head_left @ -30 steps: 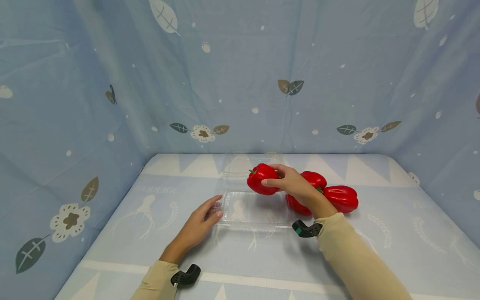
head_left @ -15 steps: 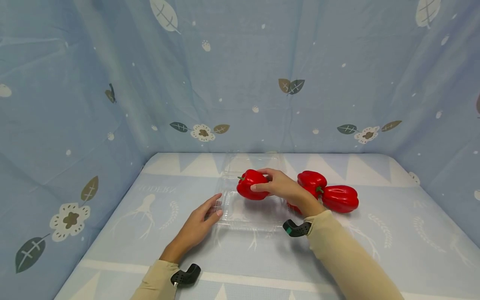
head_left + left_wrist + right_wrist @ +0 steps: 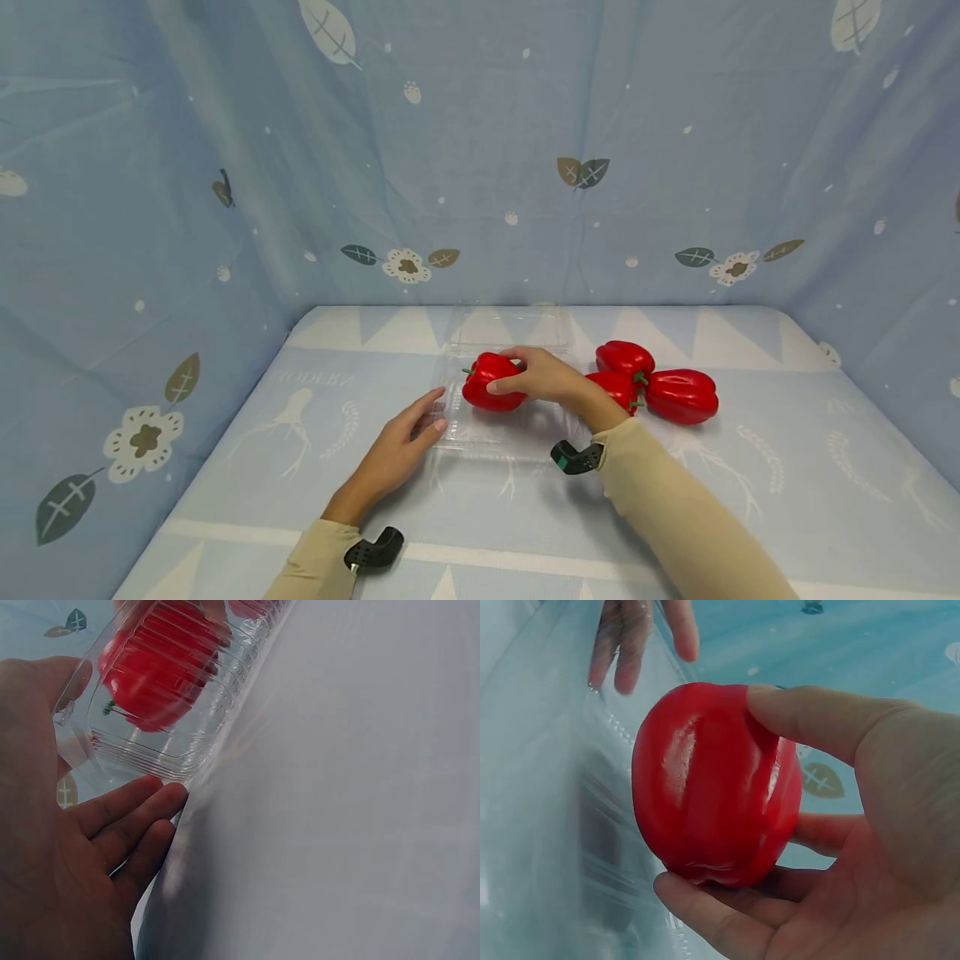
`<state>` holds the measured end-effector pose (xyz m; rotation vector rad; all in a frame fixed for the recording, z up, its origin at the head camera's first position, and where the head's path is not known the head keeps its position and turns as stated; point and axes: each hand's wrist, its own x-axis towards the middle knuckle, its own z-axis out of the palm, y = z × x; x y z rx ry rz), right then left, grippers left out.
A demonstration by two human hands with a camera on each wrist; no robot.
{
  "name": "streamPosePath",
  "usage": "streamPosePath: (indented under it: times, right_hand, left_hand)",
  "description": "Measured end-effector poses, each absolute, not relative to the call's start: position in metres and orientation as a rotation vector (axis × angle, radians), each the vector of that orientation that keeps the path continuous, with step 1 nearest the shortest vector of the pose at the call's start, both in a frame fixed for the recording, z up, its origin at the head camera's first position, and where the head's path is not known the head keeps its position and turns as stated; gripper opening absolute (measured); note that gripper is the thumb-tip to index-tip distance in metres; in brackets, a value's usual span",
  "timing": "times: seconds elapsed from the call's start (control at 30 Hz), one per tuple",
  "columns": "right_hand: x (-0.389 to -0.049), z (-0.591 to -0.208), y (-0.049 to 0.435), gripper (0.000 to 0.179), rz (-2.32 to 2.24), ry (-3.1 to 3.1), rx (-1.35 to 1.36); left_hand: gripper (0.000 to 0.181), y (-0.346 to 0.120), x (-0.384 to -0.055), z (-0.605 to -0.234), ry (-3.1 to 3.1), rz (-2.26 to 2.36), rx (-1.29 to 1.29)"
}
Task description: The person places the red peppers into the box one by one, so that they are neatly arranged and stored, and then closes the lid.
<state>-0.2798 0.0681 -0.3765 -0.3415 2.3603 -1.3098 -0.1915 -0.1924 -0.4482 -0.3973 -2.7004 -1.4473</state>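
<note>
In the head view my right hand (image 3: 542, 377) holds a red bell pepper (image 3: 489, 385), stem pointing left, over the left part of a clear plastic clamshell container (image 3: 468, 427). The right wrist view shows the thumb on one side of the pepper (image 3: 712, 780) and fingers curled round the other. My left hand (image 3: 397, 446) is at the container's left end, its thumb and fingers spread apart. Seen from the left wrist, the thumb lies by the container's rim and the fingertips (image 3: 174, 796) touch or nearly touch its lower edge; the pepper (image 3: 154, 679) shows through the clear wall.
Right of the container lie three more red bell peppers: one at the back (image 3: 624, 358), one on the right (image 3: 682, 396), and one (image 3: 615, 388) partly behind my right wrist. The container's lid (image 3: 510, 327) stands open towards the back. A patterned curtain (image 3: 495, 125) encloses the table (image 3: 787, 517).
My right hand has carried the bell pepper left and down, to a lower place over the container. More of the peppers on the right now shows. My left hand has stayed in place.
</note>
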Motion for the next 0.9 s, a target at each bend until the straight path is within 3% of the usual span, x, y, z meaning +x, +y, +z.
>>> streamPosePath:
  times: [0.9]
  right_hand:
    - [-0.281,-0.383,0.039,0.071,-1.141,2.504,-0.317]
  left_hand:
    - [0.055,-0.193,-0.194,-0.448,-2.699,-1.465,-0.420]
